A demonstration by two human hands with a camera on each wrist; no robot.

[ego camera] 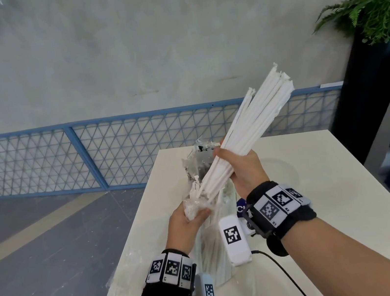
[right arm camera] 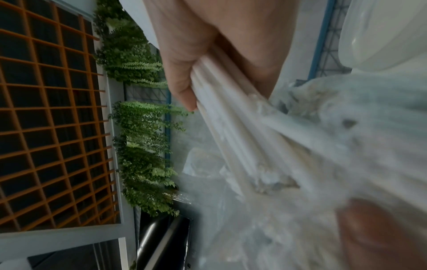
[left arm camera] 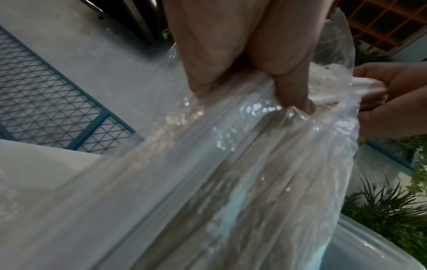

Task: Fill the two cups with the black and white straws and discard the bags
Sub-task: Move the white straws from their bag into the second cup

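My right hand [ego camera: 239,163] grips a thick bundle of white straws [ego camera: 258,114] raised above the white table [ego camera: 327,203]; their lower ends still sit in the mouth of a clear plastic bag [ego camera: 212,243]. My left hand [ego camera: 188,220] clutches that bag near its top. In the left wrist view the left hand [left arm camera: 242,60] squeezes the crinkled bag [left arm camera: 231,164]. In the right wrist view the right hand [right arm camera: 208,51] wraps the white straws [right arm camera: 231,131]. Behind the bundle stands another clear bag [ego camera: 197,159] with dark contents. The cups are mostly hidden by my arms.
A crumpled clear bag [ego camera: 128,278] lies at the table's left edge. A pale round dish [ego camera: 285,171] sits behind my right wrist. A blue mesh fence [ego camera: 61,157] runs behind the table, and a fern in a black planter [ego camera: 365,62] stands at right.
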